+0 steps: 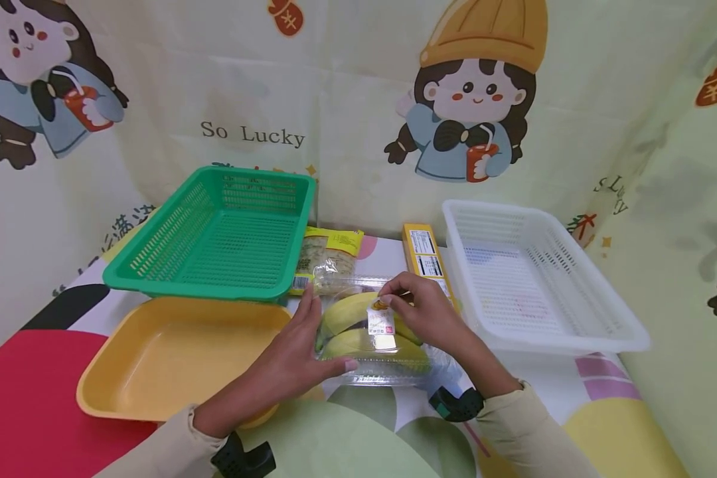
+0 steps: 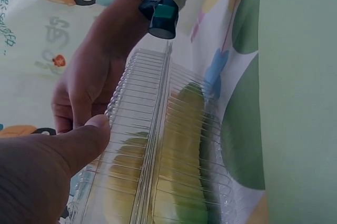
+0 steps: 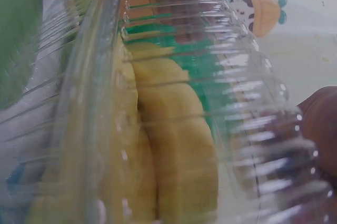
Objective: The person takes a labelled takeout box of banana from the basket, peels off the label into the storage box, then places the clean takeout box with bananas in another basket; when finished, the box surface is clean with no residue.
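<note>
A clear plastic clamshell box point(image 1: 358, 372) holds several yellow bananas point(image 1: 349, 343) with greenish tips. On its lid is a white label point(image 1: 381, 320) with a small banana picture. My left hand point(image 1: 293, 355) steadies the box from the left, fingers straight along the side and thumb stretched over the near edge. My right hand point(image 1: 427, 312) has its thumb and index finger pinched at the label's upper edge, other fingers curled. In the left wrist view, the left thumb point(image 2: 87, 142) lies against the ribbed lid. The right wrist view shows the bananas point(image 3: 179, 129) through the plastic.
A green basket point(image 1: 305, 232) stands at the back left, with a yellow tub point(image 1: 173, 305) in front. A white basket point(image 1: 627, 340) is on the right. Behind the box are a yellow-topped bag point(image 1: 334, 242) and an orange carton point(image 1: 410, 234). A printed cloth point(image 1: 358, 99) hangs behind.
</note>
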### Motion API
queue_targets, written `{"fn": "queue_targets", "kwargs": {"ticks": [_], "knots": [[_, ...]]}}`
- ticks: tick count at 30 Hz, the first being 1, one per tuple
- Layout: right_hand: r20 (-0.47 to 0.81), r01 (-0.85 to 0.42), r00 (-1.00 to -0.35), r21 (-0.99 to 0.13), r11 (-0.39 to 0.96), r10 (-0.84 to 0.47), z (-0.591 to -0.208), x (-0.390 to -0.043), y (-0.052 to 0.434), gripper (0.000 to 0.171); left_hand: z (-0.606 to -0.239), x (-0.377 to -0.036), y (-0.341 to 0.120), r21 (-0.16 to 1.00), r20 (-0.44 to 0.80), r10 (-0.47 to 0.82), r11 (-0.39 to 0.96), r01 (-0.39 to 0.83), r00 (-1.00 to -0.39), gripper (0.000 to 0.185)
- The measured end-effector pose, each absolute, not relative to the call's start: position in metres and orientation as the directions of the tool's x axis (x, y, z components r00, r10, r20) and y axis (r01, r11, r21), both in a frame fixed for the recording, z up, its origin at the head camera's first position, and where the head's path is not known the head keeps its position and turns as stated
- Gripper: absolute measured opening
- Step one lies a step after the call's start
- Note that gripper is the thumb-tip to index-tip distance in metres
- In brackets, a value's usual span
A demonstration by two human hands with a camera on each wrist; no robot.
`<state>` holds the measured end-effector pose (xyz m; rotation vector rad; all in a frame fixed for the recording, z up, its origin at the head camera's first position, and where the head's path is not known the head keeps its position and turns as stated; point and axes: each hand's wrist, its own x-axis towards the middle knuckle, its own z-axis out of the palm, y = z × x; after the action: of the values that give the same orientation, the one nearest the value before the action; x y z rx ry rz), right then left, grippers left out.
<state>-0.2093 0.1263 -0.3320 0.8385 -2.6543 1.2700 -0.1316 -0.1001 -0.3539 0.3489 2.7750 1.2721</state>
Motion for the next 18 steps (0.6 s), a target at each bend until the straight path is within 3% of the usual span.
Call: {"fn": "queue_targets", "kwargs": {"ticks": [18], "knots": [[0.254,-0.427,-0.876,-0.804,0.414,-0.41,-0.337,-0.213,0.137,0.003,-0.354,-0.131,-0.098,0.739,0.03,0.221,0.652,0.171,-0.975,0.118]]}}
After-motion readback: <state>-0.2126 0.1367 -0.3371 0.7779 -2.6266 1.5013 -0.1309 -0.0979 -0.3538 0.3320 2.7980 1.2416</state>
